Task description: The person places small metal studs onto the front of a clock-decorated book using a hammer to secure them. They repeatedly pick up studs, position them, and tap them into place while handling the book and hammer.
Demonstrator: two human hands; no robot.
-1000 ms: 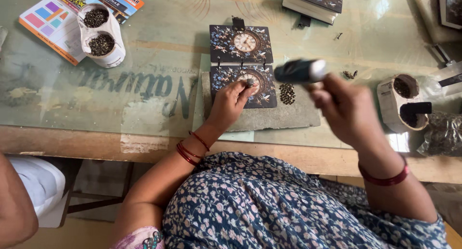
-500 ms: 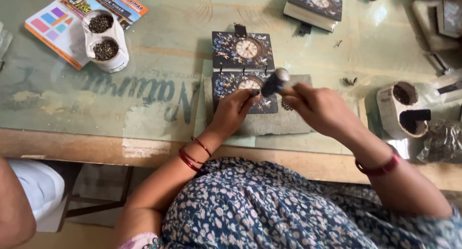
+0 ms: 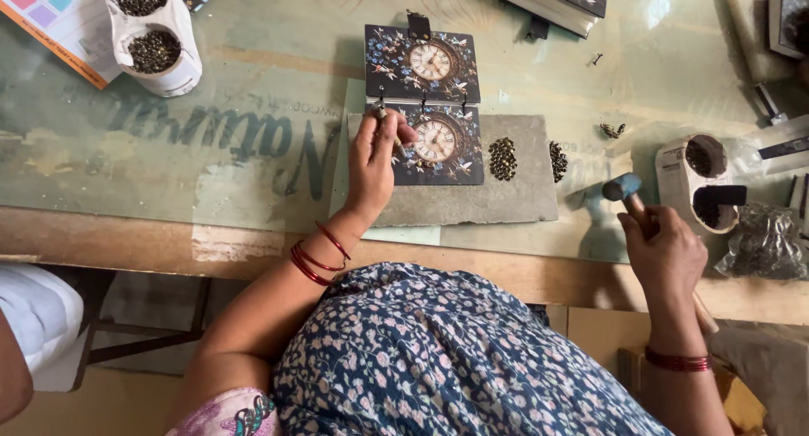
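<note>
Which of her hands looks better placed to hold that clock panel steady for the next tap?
The left hand, probably: it already rests on the lower clock panel lying on the grey slab. The right hand grips the hammer off to the side.

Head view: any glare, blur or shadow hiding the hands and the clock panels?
Head view: soft even light, sharp throughout; pale glare on the glass tabletop at upper right, clear of the work. Left hand on the lower clock panel and right hand gripping the hammer show without motion blur.

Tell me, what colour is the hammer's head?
Blue, on the hammer in the right hand; the head view shows it.
</note>
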